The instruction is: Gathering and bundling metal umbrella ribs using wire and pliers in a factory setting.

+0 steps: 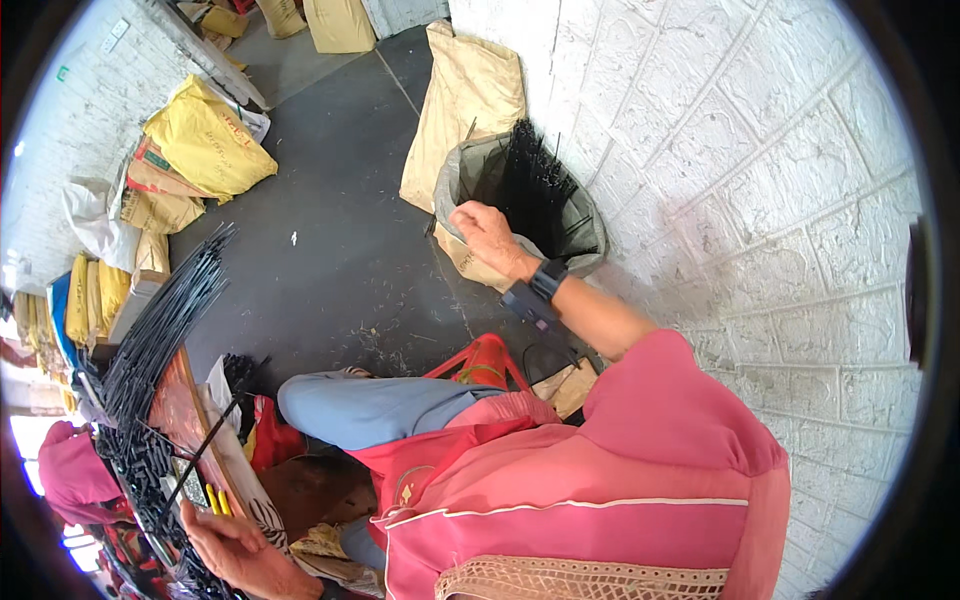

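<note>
My right hand [490, 238] is at the near rim of an open sack [465, 170] beside the white wall. Its fingers are curled in, and nothing shows in them. Inside the sack stands a thick bundle of thin black strips [535, 185]. At the lower left, my left hand [235, 552] is over the workbench edge, fingers stretched out and thumb apart. Yellow-handled pliers [218, 500] lie just beyond its fingers. A single black rod [205, 447] slants across the bench edge near its thumb, apparently not gripped.
A large bunch of long black strips [165, 330] fans out on the bench [175, 400], with short black pieces [150, 465] below. A red stool [485, 360] stands by my knees. Yellow sacks [210, 140] lie across the floor. Another person's pink sleeve [80, 475] shows far left.
</note>
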A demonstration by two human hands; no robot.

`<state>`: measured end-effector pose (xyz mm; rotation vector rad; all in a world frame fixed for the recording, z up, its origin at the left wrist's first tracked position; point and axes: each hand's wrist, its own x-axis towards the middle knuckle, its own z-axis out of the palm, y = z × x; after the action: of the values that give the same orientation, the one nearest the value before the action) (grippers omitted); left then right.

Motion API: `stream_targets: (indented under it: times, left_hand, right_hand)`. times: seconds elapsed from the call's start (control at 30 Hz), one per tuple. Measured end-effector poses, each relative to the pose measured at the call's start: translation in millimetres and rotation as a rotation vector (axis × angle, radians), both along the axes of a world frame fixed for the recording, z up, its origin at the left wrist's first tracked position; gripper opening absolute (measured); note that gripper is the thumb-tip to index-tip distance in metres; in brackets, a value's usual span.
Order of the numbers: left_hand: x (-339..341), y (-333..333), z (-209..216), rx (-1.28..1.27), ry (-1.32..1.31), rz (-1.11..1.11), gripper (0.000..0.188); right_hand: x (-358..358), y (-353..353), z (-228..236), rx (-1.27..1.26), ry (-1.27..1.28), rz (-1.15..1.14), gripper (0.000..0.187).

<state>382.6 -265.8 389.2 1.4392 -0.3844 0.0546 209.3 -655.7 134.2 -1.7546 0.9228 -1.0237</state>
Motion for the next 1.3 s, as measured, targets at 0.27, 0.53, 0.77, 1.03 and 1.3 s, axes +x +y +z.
stream_targets:
  times: [0.27, 0.53, 0.77, 1.03, 1.3]
  left_hand:
    - [-17, 9, 23, -0.010, -0.024, 0.198, 0.031]
    - [-20, 24, 18, 0.069, 0.003, 0.226, 0.040]
    - [-12, 29, 20, 0.154, 0.025, 0.304, 0.042]
    - [5, 26, 20, 0.168, 0.064, 0.320, 0.040]
    - [23, 49, 6, 0.096, 0.067, 0.245, 0.041]
  right_hand:
    - [-67, -56, -31, -0.527, 1.077, -0.012, 0.022]
    - [-8, -43, 21, -0.417, 0.853, -0.125, 0.052]
    - [39, -84, -36, -0.237, 0.979, -0.093, 0.036]
    - [-84, -137, 62, -0.317, 1.061, -0.418, 0.032]
    - [-30, -128, 64, -0.520, 1.122, -0.256, 0.013]
